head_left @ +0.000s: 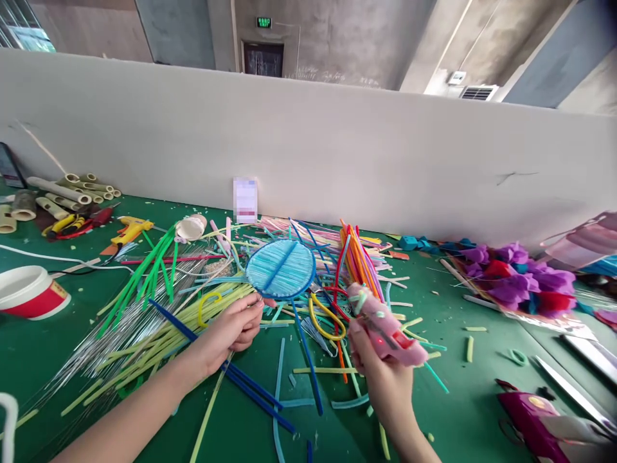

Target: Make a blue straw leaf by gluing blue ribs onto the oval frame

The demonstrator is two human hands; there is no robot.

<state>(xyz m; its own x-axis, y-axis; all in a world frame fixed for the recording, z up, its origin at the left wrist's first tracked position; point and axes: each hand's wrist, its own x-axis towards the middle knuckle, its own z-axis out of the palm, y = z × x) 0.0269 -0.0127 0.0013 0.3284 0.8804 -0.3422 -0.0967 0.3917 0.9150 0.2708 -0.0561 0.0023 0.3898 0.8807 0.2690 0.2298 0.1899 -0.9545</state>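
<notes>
My left hand [240,325] pinches the lower edge of a round disc of light blue pipe cleaners [272,260], which has a dark blue rim and a dark blue strip across its face. The disc is held up above the table. In my right hand [380,379] is a pink hot glue gun [385,331], its nozzle end pointing up and left toward the disc but apart from it. A small red light glows on the glue gun. Dark blue pipe cleaners [255,392] lie below my left hand, and a yellow loop [328,318] lies between the hands.
Several pipe cleaner bundles, orange [361,257], green [159,263] and yellow-green [193,328], cover the green table. A yellow glue gun [130,230], pliers [77,224], bamboo pieces [72,193] and a paper cup [33,292] are left. Purple petals [515,276] and scissors [573,392] are right.
</notes>
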